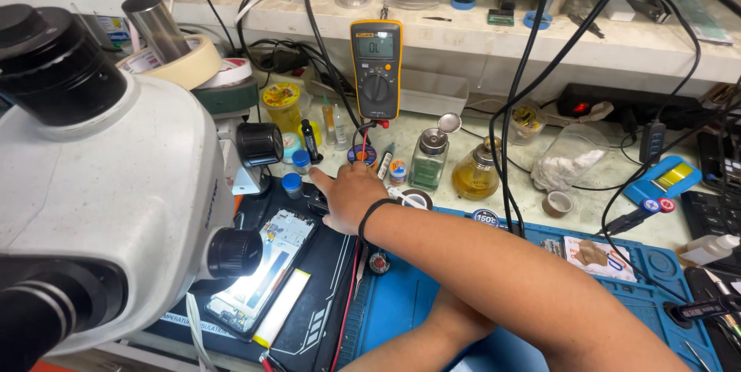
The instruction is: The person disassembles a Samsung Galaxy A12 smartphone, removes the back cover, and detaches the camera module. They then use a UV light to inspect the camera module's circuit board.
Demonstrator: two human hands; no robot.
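Observation:
My right hand point(349, 193) reaches from the lower right across the blue work mat point(417, 295), a black band on its wrist. Its index finger stretches left towards a small blue-capped jar point(291, 184). The other fingers curl down over a small dark object point(317, 203) at the black pad's far edge; whether they grip it is hidden. An opened phone point(266, 270) lies lit under the white microscope point(116, 187), just left of and nearer than the hand. Only my left forearm point(432, 333) shows, beneath the right arm; its hand is out of sight.
A yellow multimeter point(377, 67) leans against the shelf behind the hand, its leads trailing down. A glass pump bottle point(429, 159), an amber flask point(475, 175), small jars and tape rolls point(185, 63) crowd the back. Cables hang at right; a keyboard point(714, 214) lies at the right edge.

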